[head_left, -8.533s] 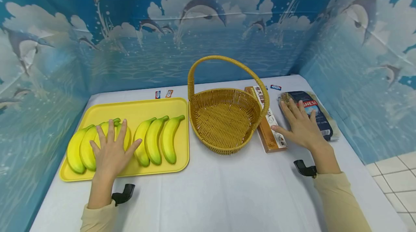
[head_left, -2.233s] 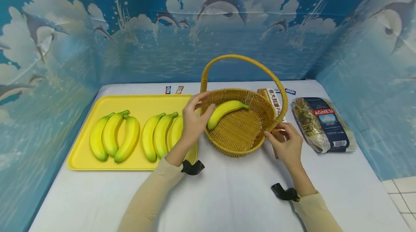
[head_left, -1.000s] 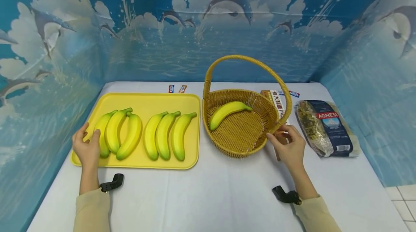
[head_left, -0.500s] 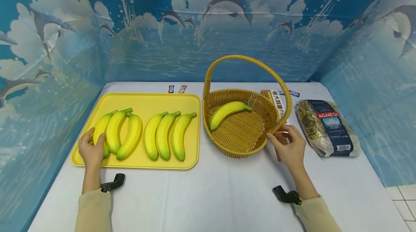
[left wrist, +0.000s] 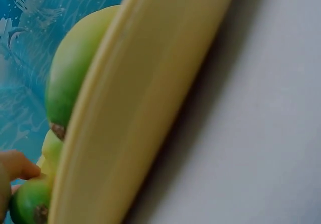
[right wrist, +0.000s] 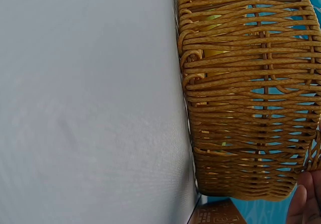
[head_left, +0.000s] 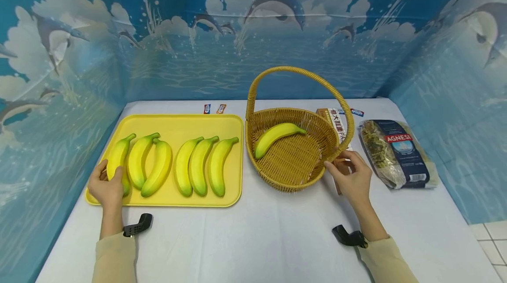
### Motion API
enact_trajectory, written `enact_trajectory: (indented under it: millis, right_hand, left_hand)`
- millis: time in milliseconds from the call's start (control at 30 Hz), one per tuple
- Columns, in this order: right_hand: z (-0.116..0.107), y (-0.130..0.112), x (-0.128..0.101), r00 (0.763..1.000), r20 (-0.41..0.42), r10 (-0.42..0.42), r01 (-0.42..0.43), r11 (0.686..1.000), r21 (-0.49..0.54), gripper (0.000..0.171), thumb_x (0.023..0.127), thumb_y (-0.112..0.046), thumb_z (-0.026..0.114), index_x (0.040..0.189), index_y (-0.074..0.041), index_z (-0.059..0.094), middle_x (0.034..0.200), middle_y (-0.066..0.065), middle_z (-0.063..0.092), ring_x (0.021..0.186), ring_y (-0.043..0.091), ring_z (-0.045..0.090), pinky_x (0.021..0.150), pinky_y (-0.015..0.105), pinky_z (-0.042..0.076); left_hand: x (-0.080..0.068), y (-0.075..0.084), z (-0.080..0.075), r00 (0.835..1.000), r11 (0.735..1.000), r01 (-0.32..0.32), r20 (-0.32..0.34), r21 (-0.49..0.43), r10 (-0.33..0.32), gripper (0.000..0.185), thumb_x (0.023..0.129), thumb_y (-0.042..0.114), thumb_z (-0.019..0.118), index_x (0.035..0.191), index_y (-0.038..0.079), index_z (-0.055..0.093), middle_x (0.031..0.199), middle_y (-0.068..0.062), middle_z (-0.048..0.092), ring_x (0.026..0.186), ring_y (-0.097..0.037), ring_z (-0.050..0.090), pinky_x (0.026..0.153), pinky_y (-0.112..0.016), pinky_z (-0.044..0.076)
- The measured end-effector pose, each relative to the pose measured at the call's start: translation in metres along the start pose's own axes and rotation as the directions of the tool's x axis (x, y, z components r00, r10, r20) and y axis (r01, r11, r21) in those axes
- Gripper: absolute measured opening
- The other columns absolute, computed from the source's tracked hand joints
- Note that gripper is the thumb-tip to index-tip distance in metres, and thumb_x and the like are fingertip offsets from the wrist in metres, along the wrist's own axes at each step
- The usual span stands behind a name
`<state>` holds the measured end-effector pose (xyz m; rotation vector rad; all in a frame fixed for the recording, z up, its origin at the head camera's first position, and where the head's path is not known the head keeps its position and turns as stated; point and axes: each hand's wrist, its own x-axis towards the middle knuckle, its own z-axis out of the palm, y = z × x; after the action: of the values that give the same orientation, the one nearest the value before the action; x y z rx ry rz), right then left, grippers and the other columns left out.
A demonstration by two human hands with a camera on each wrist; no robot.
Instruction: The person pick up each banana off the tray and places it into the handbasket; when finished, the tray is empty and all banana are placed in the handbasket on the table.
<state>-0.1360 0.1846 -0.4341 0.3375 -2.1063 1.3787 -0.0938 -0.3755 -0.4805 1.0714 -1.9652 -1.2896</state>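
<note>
The leftmost banana (head_left: 118,159) has shifted away from the next banana (head_left: 137,163). Fingers of the left hand (head_left: 106,189) grip its middle, at the yellow tray's (head_left: 190,125) left end; likely light, firm, smooth, best pinched there. The right hand (head_left: 353,178) pinches the wicker basket (head_left: 283,116).

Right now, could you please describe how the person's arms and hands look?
The left hand and right hand are ungloved. The left sleeve and right sleeve are plain beige. The left wrist device is black and bent, with small dots; the right wrist device is also black and bent.
</note>
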Motion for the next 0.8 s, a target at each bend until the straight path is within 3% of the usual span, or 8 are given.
enact_trajectory:
  millis: [100,200,300,367,467,600,700,800]
  right_hand:
    - [0.000,-0.001,-0.001,1.000,-0.001,0.007,-0.007,1.000,-0.007,0.032,0.065,0.024,0.073,0.095,0.017,0.064,0.089,-0.010,0.057,0.083,-0.014,0.054,0.075,0.006,0.045]
    - [0.000,-0.002,-0.001,1.000,-0.001,0.015,-0.015,1.000,-0.013,0.031,0.066,0.023,0.073,0.095,0.016,0.064,0.087,-0.006,0.058,0.082,-0.014,0.054,0.075,0.006,0.046]
    - [0.000,-0.001,-0.002,1.000,-0.003,0.016,-0.016,1.000,-0.020,0.031,0.066,0.023,0.074,0.094,0.016,0.064,0.085,0.006,0.059,0.082,-0.013,0.054,0.074,0.006,0.045]
    - [-0.001,-0.001,-0.002,1.000,-0.006,0.013,-0.014,1.000,-0.019,0.031,0.066,0.023,0.073,0.094,0.017,0.064,0.084,0.015,0.060,0.082,-0.012,0.054,0.074,0.006,0.045]
    - [-0.001,0.000,-0.002,1.000,-0.008,0.007,-0.007,1.000,-0.013,0.031,0.065,0.023,0.073,0.094,0.017,0.064,0.084,0.022,0.059,0.082,-0.010,0.055,0.075,0.006,0.045]
    - [-0.001,0.000,-0.001,1.000,-0.004,0.000,0.000,1.000,-0.007,0.031,0.065,0.024,0.073,0.094,0.017,0.064,0.084,0.010,0.059,0.082,-0.012,0.055,0.075,0.006,0.046]
    - [-0.001,0.001,-0.001,1.000,-0.001,-0.004,0.004,1.000,-0.002,0.031,0.065,0.023,0.073,0.094,0.017,0.064,0.087,-0.002,0.058,0.082,-0.012,0.055,0.075,0.008,0.047]
    - [-0.001,0.003,-0.001,1.000,-0.006,-0.004,0.004,1.000,0.002,0.031,0.066,0.023,0.074,0.095,0.017,0.064,0.088,-0.005,0.058,0.082,-0.009,0.056,0.074,0.009,0.048]
  left_hand:
    - [-0.005,0.010,-0.004,1.000,0.998,0.024,-0.012,-0.063,-0.025,0.046,0.091,0.019,0.067,0.137,0.021,0.059,0.128,0.007,0.054,0.101,0.005,0.045,0.096,-0.022,0.041]
    - [-0.014,0.026,-0.005,1.000,0.991,-0.002,-0.012,-0.135,0.000,0.045,0.088,0.017,0.070,0.132,0.021,0.062,0.118,0.014,0.055,0.101,0.003,0.048,0.091,-0.019,0.042]
    - [-0.031,0.047,0.000,0.992,0.970,-0.127,0.000,-0.207,0.130,0.043,0.085,0.012,0.073,0.127,0.015,0.066,0.115,0.013,0.060,0.099,0.002,0.052,0.084,-0.016,0.042]
    - [-0.045,0.062,0.007,0.967,0.933,-0.241,0.016,-0.266,0.255,0.041,0.083,0.006,0.075,0.124,0.008,0.068,0.113,0.007,0.064,0.097,0.000,0.055,0.081,-0.015,0.044]
    - [-0.069,0.082,0.022,0.897,0.855,-0.388,0.073,-0.344,0.437,0.041,0.080,-0.003,0.074,0.120,0.000,0.068,0.110,0.000,0.066,0.094,-0.004,0.058,0.077,-0.013,0.047]
    - [-0.105,0.104,0.042,0.787,0.770,-0.471,0.189,-0.431,0.587,0.043,0.077,-0.008,0.075,0.118,-0.005,0.067,0.111,-0.010,0.066,0.097,-0.006,0.058,0.078,-0.012,0.048]
    - [-0.131,0.120,0.059,0.698,0.736,-0.504,0.288,-0.453,0.655,0.042,0.076,-0.005,0.077,0.118,-0.003,0.068,0.114,-0.017,0.066,0.099,-0.009,0.058,0.079,-0.013,0.048]
    - [-0.155,0.136,0.080,0.617,0.715,-0.530,0.372,-0.455,0.694,0.042,0.076,0.000,0.079,0.117,0.000,0.070,0.115,-0.016,0.068,0.099,-0.014,0.060,0.079,-0.018,0.049]
